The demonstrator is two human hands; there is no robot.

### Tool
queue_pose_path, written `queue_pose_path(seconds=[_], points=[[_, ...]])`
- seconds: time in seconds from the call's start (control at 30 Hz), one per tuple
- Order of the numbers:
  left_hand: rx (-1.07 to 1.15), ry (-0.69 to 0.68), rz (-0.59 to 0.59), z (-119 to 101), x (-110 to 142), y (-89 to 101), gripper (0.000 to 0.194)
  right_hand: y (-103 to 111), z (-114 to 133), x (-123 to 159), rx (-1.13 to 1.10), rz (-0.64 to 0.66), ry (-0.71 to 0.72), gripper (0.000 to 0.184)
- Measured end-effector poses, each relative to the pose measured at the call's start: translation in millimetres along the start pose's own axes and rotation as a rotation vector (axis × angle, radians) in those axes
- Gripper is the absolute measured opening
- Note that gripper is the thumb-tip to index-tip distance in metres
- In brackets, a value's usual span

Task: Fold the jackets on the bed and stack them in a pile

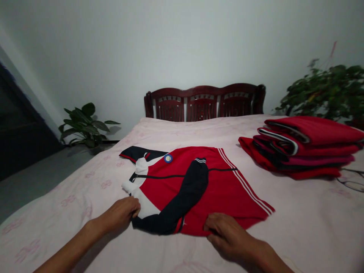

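Observation:
A red, white and navy jacket lies spread on the bed, its collar toward the left and its striped hem toward the right. One navy sleeve is folded across the front; the other points away at the far left. My left hand pinches the white shoulder near the collar. Along the near side edge, my right hand grips the red body with curled fingers. A round blue badge sits on the chest, and a dark zipper line runs down the middle.
A stack of folded red clothes stands on the right, with eyeglasses beside it. The pink floral bedsheet lies underneath. Behind are a carved wooden headboard, a potted plant on the left and a leafy plant on the right.

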State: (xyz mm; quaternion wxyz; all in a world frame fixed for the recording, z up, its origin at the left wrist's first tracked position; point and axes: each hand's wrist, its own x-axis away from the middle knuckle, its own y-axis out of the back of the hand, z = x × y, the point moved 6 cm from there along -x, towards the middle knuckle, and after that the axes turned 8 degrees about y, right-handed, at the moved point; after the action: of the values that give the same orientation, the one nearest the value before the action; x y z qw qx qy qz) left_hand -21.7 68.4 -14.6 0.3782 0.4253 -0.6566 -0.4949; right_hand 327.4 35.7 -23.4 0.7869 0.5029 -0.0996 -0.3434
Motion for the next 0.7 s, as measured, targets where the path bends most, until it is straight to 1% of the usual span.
queue_pose_path(seconds=[0.07, 0.1, 0.17, 0.2, 0.23, 0.27, 0.3, 0.37, 0.4, 0.43, 0.47, 0.5, 0.57, 0.63, 0.7], points=[[0.025, 0.077, 0.035, -1.5, -17.3, 5.5, 0.028, -0.1, -2.4, 1.0, -0.109, 0.041, -0.059, 0.013], [0.05, 0.098, 0.023, -4.8, -28.9, 9.3, 0.028, 0.0, -3.2, -0.7, -0.183, 0.072, -0.081, 0.014], [0.103, 0.088, -0.059, -17.2, -57.7, 18.0, 0.031, 3.3, -4.8, -8.4, -0.349, 0.138, -0.095, 0.015], [0.117, 0.067, -0.103, -25.3, -74.1, 21.0, 0.034, 8.6, -7.3, -14.6, -0.409, 0.14, -0.092, 0.017], [0.121, 0.048, -0.14, -33.5, -91.5, 22.4, 0.036, 16.7, -11.9, -21.9, -0.437, 0.111, -0.087, 0.021], [0.121, 0.037, -0.167, -41.1, -109.3, 22.1, 0.037, 26.8, -19.1, -29.9, -0.43, 0.054, -0.086, 0.024], [0.115, 0.034, -0.185, -47.7, -127.0, 20.0, 0.039, 38.0, -29.1, -37.6, -0.389, -0.029, -0.095, 0.027], [0.099, 0.042, -0.195, -56.5, -160.3, 11.0, 0.043, 59.1, -54.3, -49.2, -0.228, -0.232, -0.143, 0.031], [0.088, 0.054, -0.194, -57.8, -174.7, 4.8, 0.045, 65.5, -67.2, -52.4, -0.128, -0.31, -0.169, 0.034], [0.073, 0.074, -0.192, -56.7, -187.1, -2.2, 0.047, 68.1, -79.7, -54.3, -0.026, -0.354, -0.191, 0.038], [0.054, 0.102, -0.19, -53.0, -197.3, -9.3, 0.047, 66.8, -91.7, -55.0, 0.073, -0.363, -0.21, 0.041], [0.032, 0.135, -0.192, -46.9, -205.2, -16.0, 0.048, 62.2, -103.4, -54.6, 0.162, -0.337, -0.225, 0.045], [-0.017, 0.214, -0.215, -28.9, -214.6, -25.9, 0.049, 48.6, -125.3, -50.0, 0.292, -0.233, -0.246, 0.052], [-0.067, 0.283, -0.26, -8.1, -217.9, -29.2, 0.051, 38.4, -143.6, -41.5, 0.365, -0.162, -0.271, 0.056], [-0.11, 0.321, -0.311, 9.7, -218.9, -27.2, 0.051, 34.9, -155.0, -34.0, 0.4, -0.144, -0.284, 0.057]])
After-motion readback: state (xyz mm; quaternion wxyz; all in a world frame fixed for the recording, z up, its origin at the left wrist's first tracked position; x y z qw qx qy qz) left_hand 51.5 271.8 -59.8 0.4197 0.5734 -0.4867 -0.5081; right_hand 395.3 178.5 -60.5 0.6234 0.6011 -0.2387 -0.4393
